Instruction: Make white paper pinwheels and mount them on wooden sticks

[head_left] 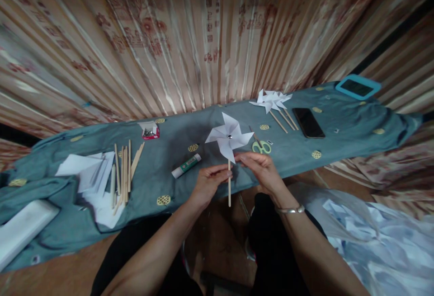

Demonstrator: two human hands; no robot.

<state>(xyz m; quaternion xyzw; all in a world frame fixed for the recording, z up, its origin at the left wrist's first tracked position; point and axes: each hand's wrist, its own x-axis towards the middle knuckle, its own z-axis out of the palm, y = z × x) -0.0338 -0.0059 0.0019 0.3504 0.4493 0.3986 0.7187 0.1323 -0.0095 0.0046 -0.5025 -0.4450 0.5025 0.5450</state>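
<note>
A white paper pinwheel [222, 140] with a shiny pin at its centre stands upright on a thin wooden stick [229, 192], above the cloth's front edge. My left hand [209, 183] pinches this stick between thumb and fingers, just below the blades. The fingers of my right hand [259, 167] are drawn together at the tip of the lowest blade, on its right side. Just behind that hand lie green-handled scissors [261, 147]. A glue stick [186, 166] rests on the cloth to the left of my left hand.
The blue-green cloth [288, 156] also carries several finished pinwheels [271, 101], a phone [308, 123], a blue-framed device [358, 86], a small box of pins [150, 131], wooden sticks [125, 171], paper sheets [91, 174] and a white block [27, 230]. A plastic bag [383, 237] sits low right.
</note>
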